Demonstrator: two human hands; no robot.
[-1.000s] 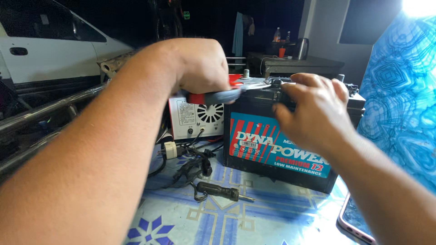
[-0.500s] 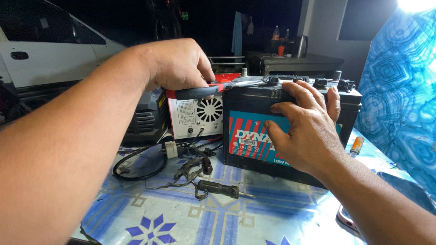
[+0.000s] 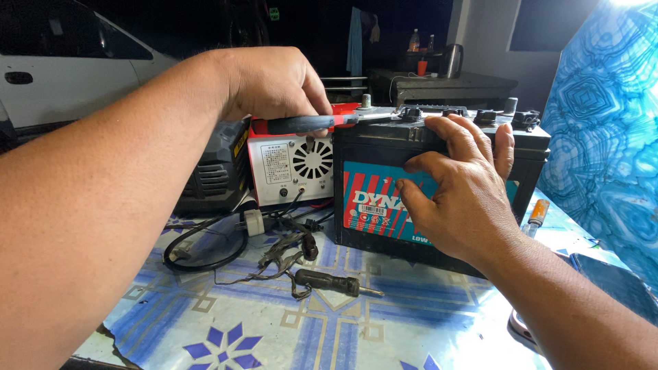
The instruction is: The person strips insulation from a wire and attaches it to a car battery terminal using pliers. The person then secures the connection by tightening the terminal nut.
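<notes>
A black car battery [image 3: 384, 226] with a red and teal label stands on a table with a blue patterned cover [image 3: 425, 322]. My left hand [image 3: 274, 85] is closed on the dark handle of a screwdriver [image 3: 322, 123], whose shaft reaches across the battery's top towards the caps. My right hand [image 3: 459, 185] rests flat against the battery's front and top edge, fingers spread, gripping nothing.
A red and white charger box [image 3: 291, 164] with a fan grille stands left of the battery, beside a black unit [image 3: 216, 175]. Black cables [image 3: 205, 247], a second screwdriver [image 3: 329, 282] and an orange-handled tool [image 3: 536, 214] lie on the table. A phone [image 3: 610, 277] lies at right, a white car [image 3: 62, 75] behind.
My right hand slid from the battery's top down onto its front face. My left hand with the screwdriver shifted left, and the view tilted so more of the battery shows.
</notes>
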